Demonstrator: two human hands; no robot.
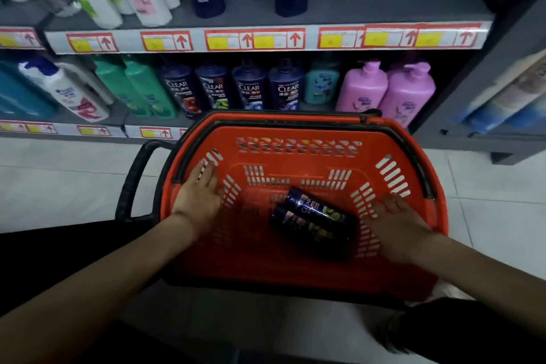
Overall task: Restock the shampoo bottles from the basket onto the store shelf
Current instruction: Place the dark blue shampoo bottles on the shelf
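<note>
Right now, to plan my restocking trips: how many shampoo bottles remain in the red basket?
2. One dark blue shampoo bottle lies on the red plastic basket's floor; the second lies against it, nearer the person.

I see a shop: grey shelves point(384, 6) carry rows of shampoo bottles point(249, 89), price labels point(254, 40) run along each shelf edge, and a red shopping basket point(295, 162) is near.

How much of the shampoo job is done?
A row of dark bottles already stands on the lower shelf. Nothing is in hand: the left hand and the right hand rest open on the basket walls. Two bottles still lie inside, so those are left.
</note>
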